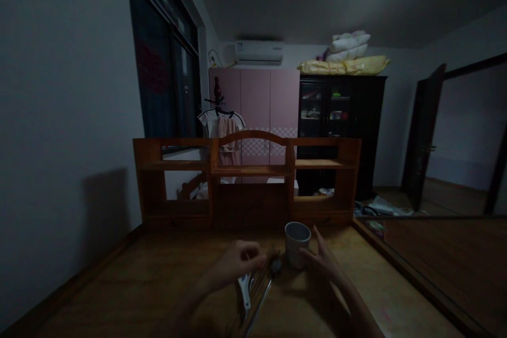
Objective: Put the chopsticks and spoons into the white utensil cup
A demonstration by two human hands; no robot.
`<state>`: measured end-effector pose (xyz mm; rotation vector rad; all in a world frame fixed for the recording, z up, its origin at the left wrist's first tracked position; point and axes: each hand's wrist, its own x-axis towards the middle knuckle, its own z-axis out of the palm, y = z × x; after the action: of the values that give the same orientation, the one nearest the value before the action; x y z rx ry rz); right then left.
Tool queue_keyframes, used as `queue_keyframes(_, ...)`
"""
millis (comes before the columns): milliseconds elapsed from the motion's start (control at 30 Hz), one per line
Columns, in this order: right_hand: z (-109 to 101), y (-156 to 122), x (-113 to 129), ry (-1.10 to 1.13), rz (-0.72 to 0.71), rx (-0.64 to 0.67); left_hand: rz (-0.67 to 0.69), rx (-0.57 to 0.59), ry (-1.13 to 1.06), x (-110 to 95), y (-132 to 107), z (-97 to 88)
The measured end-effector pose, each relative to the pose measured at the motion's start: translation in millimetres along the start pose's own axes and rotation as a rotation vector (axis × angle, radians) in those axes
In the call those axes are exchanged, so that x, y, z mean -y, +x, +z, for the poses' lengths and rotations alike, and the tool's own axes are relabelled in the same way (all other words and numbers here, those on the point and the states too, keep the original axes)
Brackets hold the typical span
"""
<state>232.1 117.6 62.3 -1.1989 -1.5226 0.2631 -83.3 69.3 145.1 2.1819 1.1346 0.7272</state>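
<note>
My left hand [241,264] hovers over the desk with its fingers loosely curled and a gap between thumb and forefinger; I see nothing held in it. Just below it lies a white spoon [244,293] with blue marks, its upper end partly hidden by the hand. Between my hands, a long-handled metal spoon [276,266] and thin sticks that look like chopsticks [261,274] lie slantwise. A grey metal cup [293,245] stands upright on the right. Beside it my right hand [324,263] is spread, its thumb overlapping the cup's side and its forefinger stretched out.
The wooden desk [158,274] has a low shelf unit [249,170] along its back edge. A wall [67,116] borders the left side. Another wooden surface [443,259] adjoins on the right. Pink and black cabinets stand further back in the dim room.
</note>
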Motion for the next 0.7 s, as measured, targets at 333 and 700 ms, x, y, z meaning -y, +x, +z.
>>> queue_keyframes(333, 22.3, 5.1, 110.4, -0.295, -0.356, 0.045, 0.098, -0.074, 0.273, 78.1, 37.0, 50.2)
queue_keyframes(700, 82.1, -50.5, 75.7, -0.281, -0.561, 0.461, 0.186, -0.044, 0.424, 97.1, 30.9, 48.4)
